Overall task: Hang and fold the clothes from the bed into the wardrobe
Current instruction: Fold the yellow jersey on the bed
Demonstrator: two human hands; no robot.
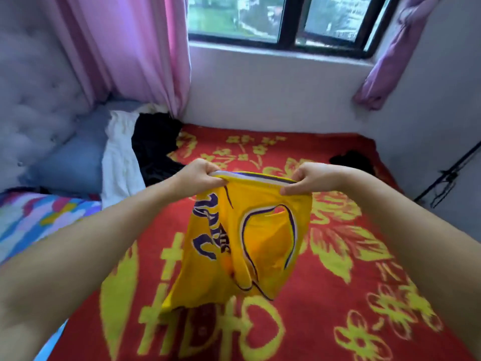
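The left hand (199,175) and right hand (303,179) each pinch the white-trimmed top edge of a yellow sleeveless basketball jersey with purple lettering (242,238), fingers curled tight over the fabric at centre frame. It hangs doubled and twisted above the red blanket with yellow flowers (351,256) on the bed. To fold it well, I judge the hands should spread apart to pull the edge taut, shake out the twist, then lay it flat. More clothes wait at the upper left: a white garment (119,157) beside a black garment (153,149).
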